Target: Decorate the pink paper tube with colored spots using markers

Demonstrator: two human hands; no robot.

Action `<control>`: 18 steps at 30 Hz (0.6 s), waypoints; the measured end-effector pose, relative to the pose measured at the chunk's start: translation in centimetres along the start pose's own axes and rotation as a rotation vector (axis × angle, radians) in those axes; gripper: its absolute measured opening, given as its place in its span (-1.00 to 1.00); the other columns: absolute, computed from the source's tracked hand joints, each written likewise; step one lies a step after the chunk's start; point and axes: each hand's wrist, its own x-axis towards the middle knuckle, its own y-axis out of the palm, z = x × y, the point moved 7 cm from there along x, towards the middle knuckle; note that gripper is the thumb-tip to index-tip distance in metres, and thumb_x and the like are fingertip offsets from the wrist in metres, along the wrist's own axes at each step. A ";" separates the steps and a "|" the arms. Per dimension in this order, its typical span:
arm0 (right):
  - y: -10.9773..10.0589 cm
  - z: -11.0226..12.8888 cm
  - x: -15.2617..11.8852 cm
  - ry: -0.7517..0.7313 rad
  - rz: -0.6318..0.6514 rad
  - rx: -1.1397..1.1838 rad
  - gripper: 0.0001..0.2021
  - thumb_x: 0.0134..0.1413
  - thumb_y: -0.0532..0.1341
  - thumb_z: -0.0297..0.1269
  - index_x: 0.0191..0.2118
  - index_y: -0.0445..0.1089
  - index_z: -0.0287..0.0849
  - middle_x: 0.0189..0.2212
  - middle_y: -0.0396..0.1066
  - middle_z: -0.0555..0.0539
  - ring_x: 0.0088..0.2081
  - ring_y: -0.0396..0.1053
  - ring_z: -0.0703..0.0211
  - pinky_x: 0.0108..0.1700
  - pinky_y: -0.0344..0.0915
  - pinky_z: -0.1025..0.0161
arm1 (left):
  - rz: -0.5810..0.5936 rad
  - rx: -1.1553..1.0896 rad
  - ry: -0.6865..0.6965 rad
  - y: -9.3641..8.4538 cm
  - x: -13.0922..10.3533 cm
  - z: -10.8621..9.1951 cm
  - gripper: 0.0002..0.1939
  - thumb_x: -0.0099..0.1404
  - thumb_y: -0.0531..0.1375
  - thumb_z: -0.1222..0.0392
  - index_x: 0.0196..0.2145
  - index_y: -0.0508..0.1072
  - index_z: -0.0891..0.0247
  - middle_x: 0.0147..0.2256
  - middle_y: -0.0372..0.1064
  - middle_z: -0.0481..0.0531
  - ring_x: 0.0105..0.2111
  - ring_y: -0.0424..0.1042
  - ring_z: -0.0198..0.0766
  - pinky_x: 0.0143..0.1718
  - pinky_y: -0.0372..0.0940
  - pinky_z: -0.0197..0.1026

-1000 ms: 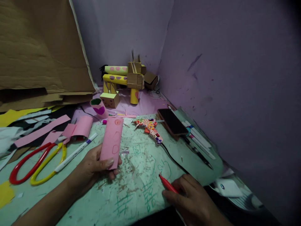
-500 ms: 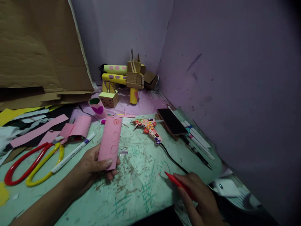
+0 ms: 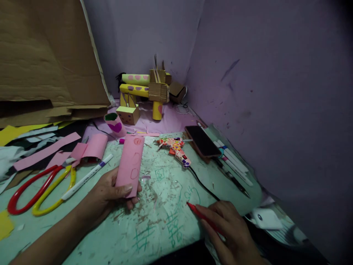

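Observation:
My left hand (image 3: 113, 191) grips the lower end of a pink paper strip (image 3: 129, 162), thumb in front and fingers behind. Three rounded outlines run down the strip's face, the top one with a smaller mark inside. In my right hand (image 3: 230, 228) is a red marker (image 3: 204, 217), its tip pointing left just above the green table covering (image 3: 160, 195), apart from the strip. A flower-patterned glue gun (image 3: 176, 150) lies beyond the hands. To the left are scissors (image 3: 52, 191) with red and yellow handles and a white marker (image 3: 86, 177).
Yellow tubes (image 3: 134, 89) and cardboard boxes (image 3: 158, 92) stand at the back. A pink tube (image 3: 115, 124) is nearby. A phone (image 3: 202, 141) and several pens (image 3: 234, 165) lie right, by the wall. Paper scraps (image 3: 46, 151) and a large cardboard sheet (image 3: 49, 51) fill the left.
My right hand has shifted slightly left with the red marker, its tip now nearer the strip. My left hand holds the strip almost as before; the view has moved a little.

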 end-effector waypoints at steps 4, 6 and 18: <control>0.0 1.0 0.3 -0.141 0.062 -0.111 -0.55 0.10 0.07 -0.58 0.13 0.27 -0.27 -0.50 0.33 -0.08 -0.47 0.26 0.14 -0.46 0.21 0.20 | -0.003 -0.005 0.003 0.0 0.1 0.0 -0.67 -0.02 0.39 0.19 -0.32 0.41 0.33 -0.45 0.48 0.05 -0.59 0.44 -0.28 -0.64 0.37 -0.32; -0.3 1.4 0.5 -0.190 0.088 -0.164 -0.56 0.10 0.07 -0.58 0.11 0.28 -0.29 -0.52 0.34 -0.08 -0.49 0.26 0.13 -0.48 0.21 0.20 | -0.008 -0.015 0.007 0.0 0.1 0.0 -0.65 -0.05 0.40 0.18 -0.31 0.41 0.33 -0.44 0.48 0.06 -0.58 0.45 -0.25 -0.65 0.38 -0.30; -1.5 0.5 15.0 0.262 -0.375 0.708 -0.88 0.02 0.26 -0.25 -0.31 0.51 -0.12 -0.43 0.51 -0.04 -0.45 0.40 0.21 -0.43 0.32 0.29 | -0.011 -0.082 0.048 0.5 0.2 -0.1 -0.55 -0.09 0.42 0.10 -0.32 0.36 0.36 -0.49 0.47 0.06 -0.62 0.44 -0.27 -0.72 0.33 -0.35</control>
